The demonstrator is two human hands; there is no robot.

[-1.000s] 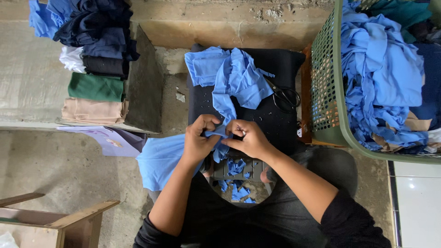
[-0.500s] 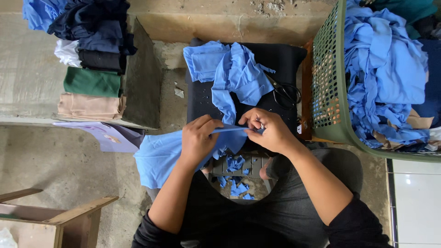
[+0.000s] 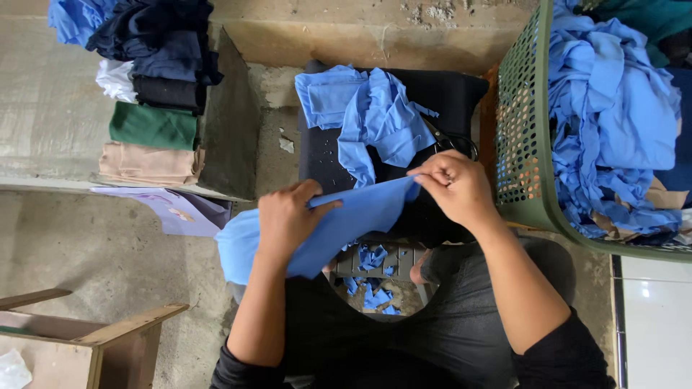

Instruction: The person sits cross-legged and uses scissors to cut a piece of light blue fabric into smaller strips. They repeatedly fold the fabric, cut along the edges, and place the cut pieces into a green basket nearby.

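Bare concrete floor lies below the lap, strewn with blue scraps. Just above, a blue cloth piece stretches between both hands, its long axis running lower-left to upper-right. Left hand clamps its middle; right hand pinches the far corner (fingers closed tight). Beyond sits a green basket.

A green basket is holding blue cloth; folded garments are sitting stacked at the left; scissors are lying on a black cushion.

Bare concrete floor, wooden bench, white tile.
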